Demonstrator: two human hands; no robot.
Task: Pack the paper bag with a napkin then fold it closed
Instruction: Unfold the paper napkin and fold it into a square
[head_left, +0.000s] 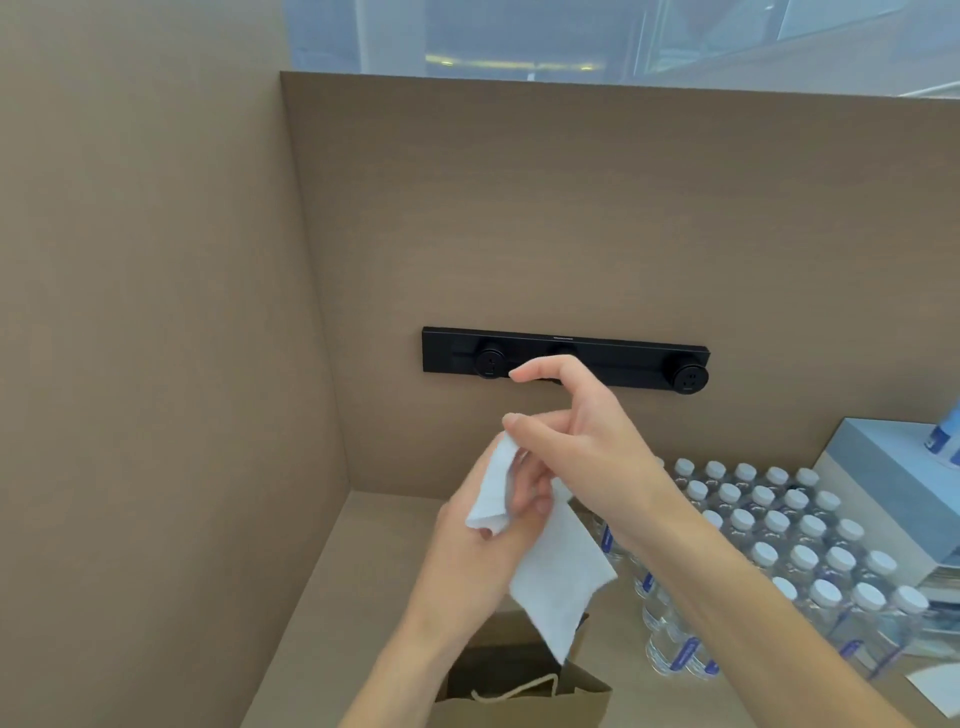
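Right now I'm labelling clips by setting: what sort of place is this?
Likely an office or lounge work booth: brown partition walls, a black socket strip, and stocked water bottles.

An office-like service nook: wood-grain partition walls (571, 208), a black socket strip (623, 358), rows of capped water bottles (779, 525).

I counted two hands over the surface (374, 551): one left hand (467, 551) and one right hand (576, 447). There was a single white napkin (556, 577) between them, and one brown paper bag (519, 696) stood below. The wall carried one black power strip (613, 358), with two round sockets (489, 359) plainly showing and a third half hidden. The water bottles (779, 525) showed some twenty-three white caps, with a few more covered by a forearm. Beside them were one grey box (893, 483) and one white card (940, 686).
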